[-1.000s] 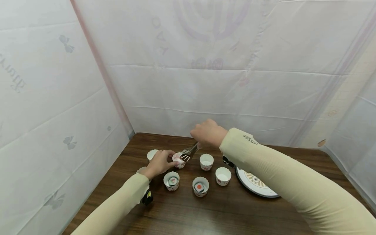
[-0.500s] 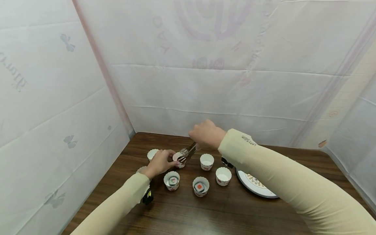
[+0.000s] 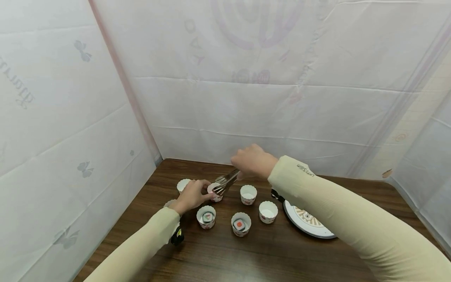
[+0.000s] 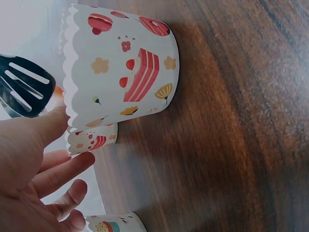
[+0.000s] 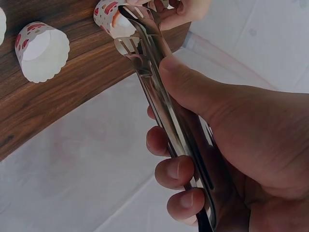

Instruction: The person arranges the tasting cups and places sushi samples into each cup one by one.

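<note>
In the head view, my left hand [image 3: 192, 196] holds a white paper baking cup [image 3: 216, 198] by its rim, thumb and fingers on either side. My right hand [image 3: 253, 160] grips metal serving tongs [image 3: 229, 179] with slotted ends. The tong ends are spread apart above the held cup. Something orange [image 5: 116, 20] shows inside that cup in the right wrist view; its full shape is hidden. Two nearer cups hold sushi-like pieces with dark edges: one piece [image 3: 208, 217] has a pinkish middle, the other piece [image 3: 239, 224] an orange-red one.
Right of the held cup are two bare cups, a rear cup [image 3: 248, 192] and a front cup [image 3: 268, 210]. Another cup [image 3: 183, 184] stands behind my left hand, and one is mostly covered by it. A round patterned plate [image 3: 292, 219] lies partly under my right forearm. White sheeting surrounds the wooden table [image 3: 225, 258].
The tong ends have dropped toward the held cup and spread apart. My right hand has shifted slightly to the right in the last half second. My left hand stays at the cup.
</note>
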`<state>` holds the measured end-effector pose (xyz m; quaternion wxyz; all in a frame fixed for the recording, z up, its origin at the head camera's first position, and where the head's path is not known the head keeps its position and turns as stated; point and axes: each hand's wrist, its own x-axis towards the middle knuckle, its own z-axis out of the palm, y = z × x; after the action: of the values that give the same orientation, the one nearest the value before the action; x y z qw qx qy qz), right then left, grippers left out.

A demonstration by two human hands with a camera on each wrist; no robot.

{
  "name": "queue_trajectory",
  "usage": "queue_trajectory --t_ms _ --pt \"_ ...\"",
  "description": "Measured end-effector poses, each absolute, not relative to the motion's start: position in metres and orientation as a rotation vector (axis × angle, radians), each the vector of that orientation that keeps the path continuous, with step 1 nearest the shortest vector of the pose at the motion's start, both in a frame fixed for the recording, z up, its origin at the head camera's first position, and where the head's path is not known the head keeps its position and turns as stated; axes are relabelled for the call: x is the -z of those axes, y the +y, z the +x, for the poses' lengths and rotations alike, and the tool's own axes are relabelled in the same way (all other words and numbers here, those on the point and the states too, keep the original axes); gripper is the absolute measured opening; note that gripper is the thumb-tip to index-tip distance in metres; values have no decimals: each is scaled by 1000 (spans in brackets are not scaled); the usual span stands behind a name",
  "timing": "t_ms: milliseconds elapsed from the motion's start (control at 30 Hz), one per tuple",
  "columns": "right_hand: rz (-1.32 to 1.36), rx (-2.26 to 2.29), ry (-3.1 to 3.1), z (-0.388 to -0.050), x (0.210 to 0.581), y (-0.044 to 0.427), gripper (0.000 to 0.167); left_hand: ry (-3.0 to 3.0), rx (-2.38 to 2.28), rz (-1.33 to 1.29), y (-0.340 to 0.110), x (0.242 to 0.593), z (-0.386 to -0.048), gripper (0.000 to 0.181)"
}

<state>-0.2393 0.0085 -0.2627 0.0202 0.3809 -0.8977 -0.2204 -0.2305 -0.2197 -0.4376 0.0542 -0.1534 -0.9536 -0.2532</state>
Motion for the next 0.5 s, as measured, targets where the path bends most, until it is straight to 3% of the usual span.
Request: queue_trajectory --t_ms 500 --pt "1211 414 -2783 -241 257 55 30 -2897 761 -464 -224 442 -235 39"
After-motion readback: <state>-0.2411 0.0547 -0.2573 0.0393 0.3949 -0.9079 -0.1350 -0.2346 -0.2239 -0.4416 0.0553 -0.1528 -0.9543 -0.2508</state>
